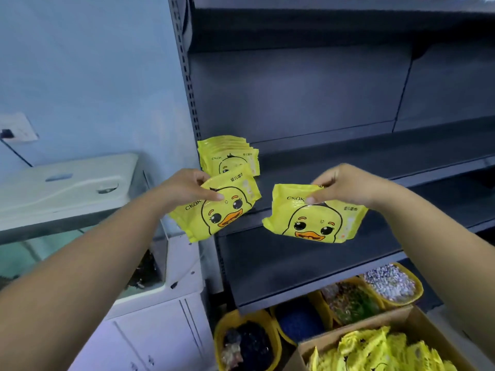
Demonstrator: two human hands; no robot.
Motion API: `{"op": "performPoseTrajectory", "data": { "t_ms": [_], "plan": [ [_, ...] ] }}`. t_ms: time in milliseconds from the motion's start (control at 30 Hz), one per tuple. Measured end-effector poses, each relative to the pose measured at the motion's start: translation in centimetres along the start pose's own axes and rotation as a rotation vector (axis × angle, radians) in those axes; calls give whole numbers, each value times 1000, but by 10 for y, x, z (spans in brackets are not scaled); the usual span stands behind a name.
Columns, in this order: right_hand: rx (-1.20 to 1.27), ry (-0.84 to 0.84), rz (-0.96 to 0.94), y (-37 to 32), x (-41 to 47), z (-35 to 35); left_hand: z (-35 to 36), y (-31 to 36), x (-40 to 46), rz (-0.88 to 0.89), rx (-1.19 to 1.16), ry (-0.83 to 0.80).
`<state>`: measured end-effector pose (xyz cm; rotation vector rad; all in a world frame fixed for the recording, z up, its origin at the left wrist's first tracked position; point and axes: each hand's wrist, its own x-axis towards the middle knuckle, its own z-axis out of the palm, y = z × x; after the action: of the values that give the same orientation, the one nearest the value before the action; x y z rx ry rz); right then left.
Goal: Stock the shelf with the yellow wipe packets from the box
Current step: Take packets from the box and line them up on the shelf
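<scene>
Seen from above, looking down past two bare forearms at a dark grey shelf (334, 162).

Left hand (184, 187) pinching a yellow wipe packet (217, 210) by its upper edge, thumb pressed on the printed front, other fingers hidden behind. Packet held in the air just off the shelf's front left corner, tilted, long axis running from lower left to upper right, duck face toward the camera.

Right hand (345, 184) pinching a second packet (313, 215) at its top edge, fingers curled over the rim, thumb tip on the front. Held above the shelf's front edge, near the middle, long axis close to level, duck face upright and toward the camera.

At the shelf's back left corner, a row of packets (227, 153) standing on edge, fronts facing forward, lower part covered by the left-hand packet; count hard to make out.

At bottom right, an open cardboard box (361, 336) holding more yellow packets, blurred and cut off by the frame edge. Beside it, under a lower shelf board, yellow tubs (241, 341) with dark, blue, mixed and pale contents, too blurred to identify.

At left, a glass tank (80, 199) with a white lid, on a white cabinet.
</scene>
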<state>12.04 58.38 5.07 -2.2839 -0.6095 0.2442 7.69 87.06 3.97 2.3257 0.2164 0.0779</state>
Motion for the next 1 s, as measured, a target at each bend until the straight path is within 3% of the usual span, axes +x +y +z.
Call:
{"op": "performPoseTrajectory", "data": {
  "t_ms": [333,833,1000],
  "plan": [
    [4,-28,-33,27,97,-19,10,7,96,-47,134,-3],
    [-30,-52,-2,36,164,-27,5,4,214,97,584,-109],
    [-40,-66,-4,39,185,-20,5,-3,225,111,586,-109]
  ]
}}
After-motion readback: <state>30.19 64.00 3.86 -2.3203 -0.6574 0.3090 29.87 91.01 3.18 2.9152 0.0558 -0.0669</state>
